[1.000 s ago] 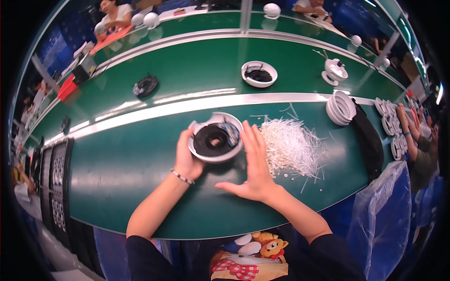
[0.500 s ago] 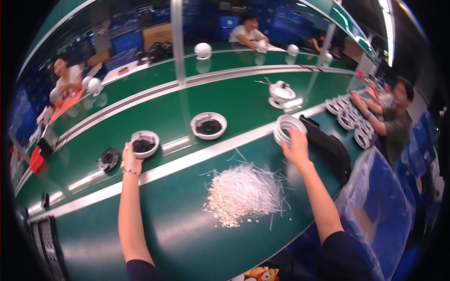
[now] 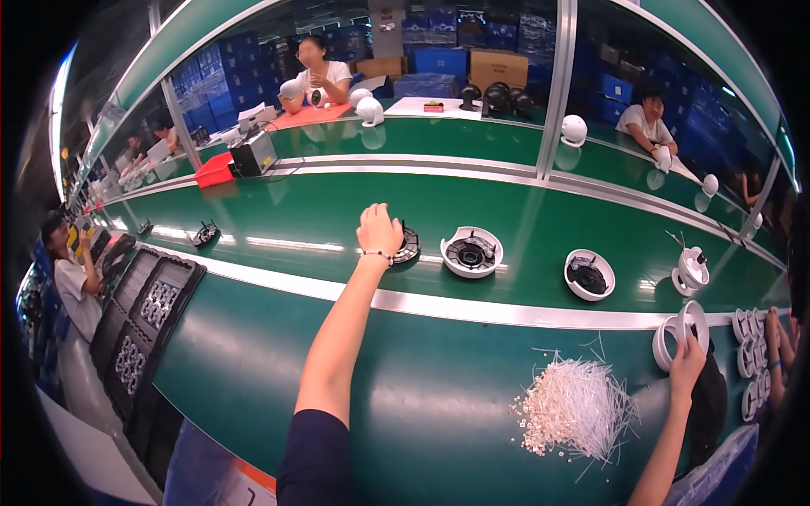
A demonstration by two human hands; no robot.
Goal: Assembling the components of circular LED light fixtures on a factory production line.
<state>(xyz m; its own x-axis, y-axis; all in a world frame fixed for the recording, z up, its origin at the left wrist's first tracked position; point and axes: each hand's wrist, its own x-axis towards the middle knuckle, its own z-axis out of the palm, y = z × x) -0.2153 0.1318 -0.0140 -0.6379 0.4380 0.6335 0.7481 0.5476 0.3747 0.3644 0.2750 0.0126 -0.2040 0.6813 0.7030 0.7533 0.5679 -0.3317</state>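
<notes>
My left hand (image 3: 380, 232) reaches over the green belt with its fingers bent downward. It covers the left side of a round black slotted part (image 3: 408, 245), and its fingertips are hidden, so I cannot tell whether they grip it. On the right, my right hand (image 3: 688, 364) is closed on the lower edge of a white ring (image 3: 693, 319), held upright. A second white ring (image 3: 663, 345) stands tilted just left of it. Two white bowl-shaped housings with black inner parts, one nearer (image 3: 454, 263) and one farther right (image 3: 597, 291), rest on the belt.
A pile of clear strips and small pale pieces (image 3: 574, 405) lies on the near bench. A black tray (image 3: 152, 316) stands at the left. White rings (image 3: 746, 358) sit at the far right beside a co-worker's hands. Another white assembly with wires (image 3: 693, 271) is on the belt.
The view has swung left. My left hand has moved from a white housing to the black slotted part beside it. My right hand has raised a white ring off the other one.
</notes>
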